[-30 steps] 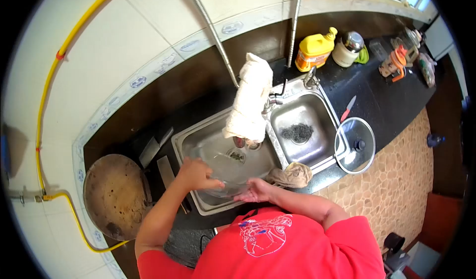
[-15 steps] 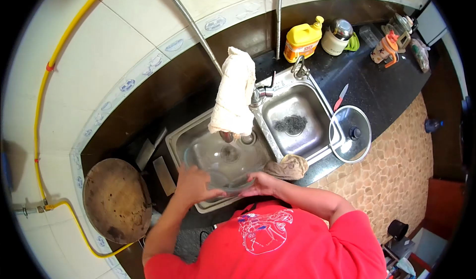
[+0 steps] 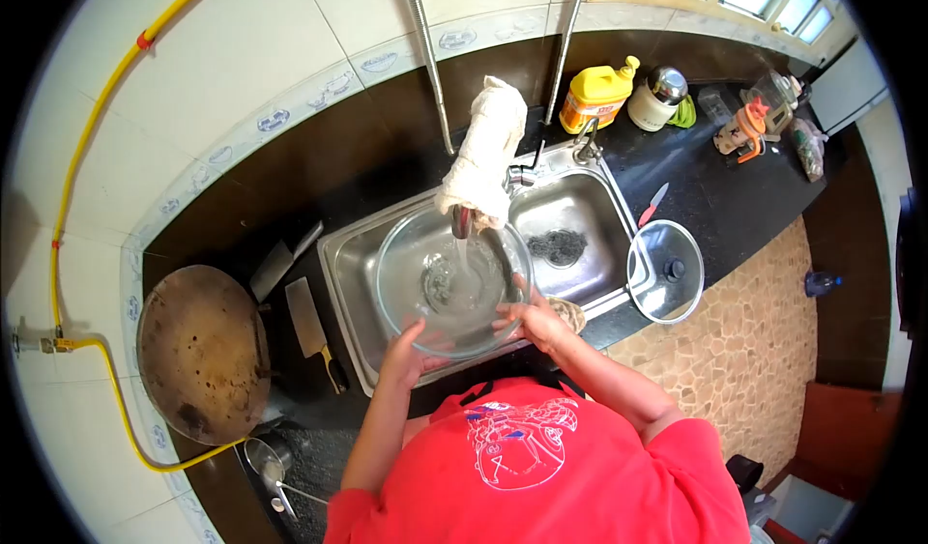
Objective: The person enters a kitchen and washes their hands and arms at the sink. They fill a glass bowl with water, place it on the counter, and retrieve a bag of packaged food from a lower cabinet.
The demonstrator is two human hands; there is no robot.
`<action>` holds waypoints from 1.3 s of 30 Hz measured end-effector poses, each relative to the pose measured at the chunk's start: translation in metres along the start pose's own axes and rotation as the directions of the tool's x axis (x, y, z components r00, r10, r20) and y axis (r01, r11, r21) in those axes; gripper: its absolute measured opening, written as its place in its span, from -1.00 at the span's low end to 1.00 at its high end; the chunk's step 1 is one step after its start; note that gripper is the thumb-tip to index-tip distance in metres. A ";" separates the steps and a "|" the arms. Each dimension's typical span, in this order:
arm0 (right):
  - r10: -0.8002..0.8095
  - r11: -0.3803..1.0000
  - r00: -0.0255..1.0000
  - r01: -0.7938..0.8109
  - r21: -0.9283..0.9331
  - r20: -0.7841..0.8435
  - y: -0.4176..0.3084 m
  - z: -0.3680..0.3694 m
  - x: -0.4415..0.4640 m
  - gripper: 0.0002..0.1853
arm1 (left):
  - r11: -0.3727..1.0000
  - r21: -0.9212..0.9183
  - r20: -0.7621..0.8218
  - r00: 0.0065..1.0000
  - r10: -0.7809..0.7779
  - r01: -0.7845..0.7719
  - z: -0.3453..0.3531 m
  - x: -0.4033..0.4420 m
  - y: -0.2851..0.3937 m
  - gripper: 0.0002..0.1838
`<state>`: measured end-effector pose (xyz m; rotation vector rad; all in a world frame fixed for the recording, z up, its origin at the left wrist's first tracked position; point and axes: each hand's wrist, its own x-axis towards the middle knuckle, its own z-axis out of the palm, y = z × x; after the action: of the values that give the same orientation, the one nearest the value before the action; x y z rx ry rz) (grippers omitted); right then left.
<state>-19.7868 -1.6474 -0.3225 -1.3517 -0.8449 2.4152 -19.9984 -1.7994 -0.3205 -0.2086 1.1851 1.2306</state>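
A large clear glass bowl is held level over the left basin of the sink. My left hand grips its near left side, and my right hand holds its near right side with the fingers spread along the glass. Water runs from the faucet spout into the bowl and ripples at its bottom. A white cloth is wrapped around the faucet above the spout. Beside my right hand, a brownish cloth lies on the sink's front edge, partly hidden.
Two cleavers, one nearer and one farther, lie left of the sink beside a wok. Dark scrubbing mesh sits in the right basin. To the right are a glass lid, a red-handled knife and a yellow jug.
The bowl has moved from the sink's near edge to beneath the spout, and running water now shows. Both hands have shifted their hold on it. The camera view has shifted too.
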 end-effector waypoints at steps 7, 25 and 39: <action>0.005 0.995 0.997 0.003 -0.100 0.081 -0.008 -0.020 -0.006 -0.15 | 0.998 -0.053 -0.030 0.999 0.033 -0.035 -0.002 0.019 -0.030 -0.14; -0.595 0.121 0.799 0.196 -0.973 0.087 0.081 -0.132 -0.017 -0.81 | 0.989 -0.119 -0.056 0.995 0.084 -0.090 0.012 0.003 -0.020 -0.14; -0.476 0.126 0.869 -0.083 -0.989 -0.134 0.069 -0.125 0.006 -0.75 | 0.990 -0.096 -0.044 0.994 0.097 -0.101 0.004 0.002 -0.032 -0.14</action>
<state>-19.6804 -1.6543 -0.4179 -1.7753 -2.5088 0.9344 -19.9705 -1.8075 -0.3346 -0.2507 1.1809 1.3787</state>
